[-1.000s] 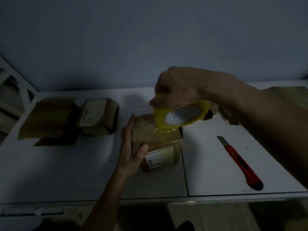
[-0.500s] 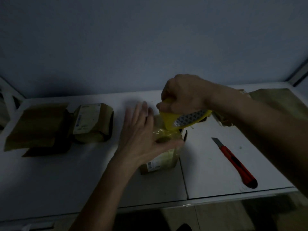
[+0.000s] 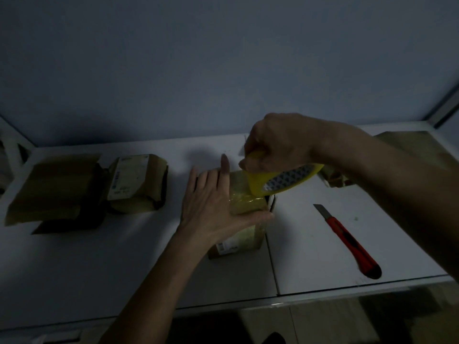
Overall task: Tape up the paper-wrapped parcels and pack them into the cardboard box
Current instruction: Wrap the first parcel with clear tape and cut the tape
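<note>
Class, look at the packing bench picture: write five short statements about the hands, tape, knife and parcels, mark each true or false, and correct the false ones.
1. The right hand grips the yellow tape roll. True.
2. The left hand lies flat on the parcel being taped. True.
3. The red knife is in the left hand. False: it lies on the table, right of the parcel.
4. Two wrapped parcels sit at far left. True.
5. The knife blade is retracted. False: the blade tip shows.
</note>
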